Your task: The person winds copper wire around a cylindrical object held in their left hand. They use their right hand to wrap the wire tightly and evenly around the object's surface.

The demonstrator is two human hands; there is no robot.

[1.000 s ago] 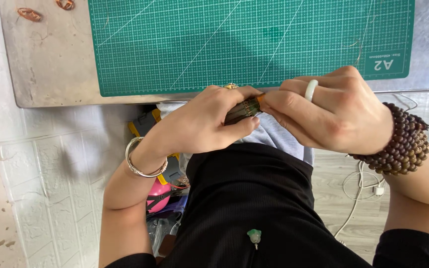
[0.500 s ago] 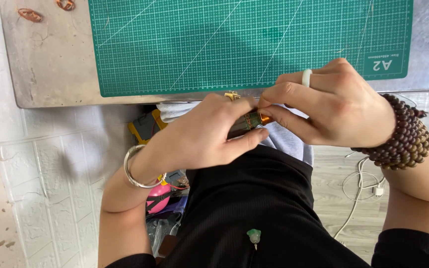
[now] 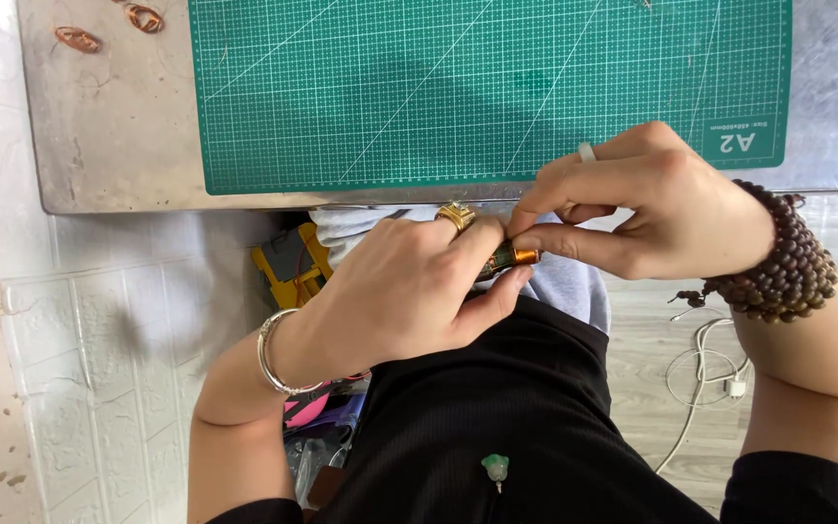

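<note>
My left hand [image 3: 409,291], with a gold ring and a silver bangle, is closed around a small dark cylinder with a copper-coloured end [image 3: 511,258]. My right hand [image 3: 652,209], wearing a white ring and a brown bead bracelet, pinches that copper end between thumb and forefinger. Both hands meet just below the table's front edge, above my lap in black clothing. Most of the small object is hidden inside my left fist.
A green cutting mat [image 3: 487,87] lies on a grey metal table [image 3: 109,146]. Two small copper coils [image 3: 80,39] sit at the table's far left. On the floor are a yellow tool [image 3: 288,267], a white cable [image 3: 705,374] and pink items [image 3: 307,408].
Both hands have shifted slightly right and down. My left fingers have wrapped tighter over the small object, and my right fingertips have moved to pinch its copper end.
</note>
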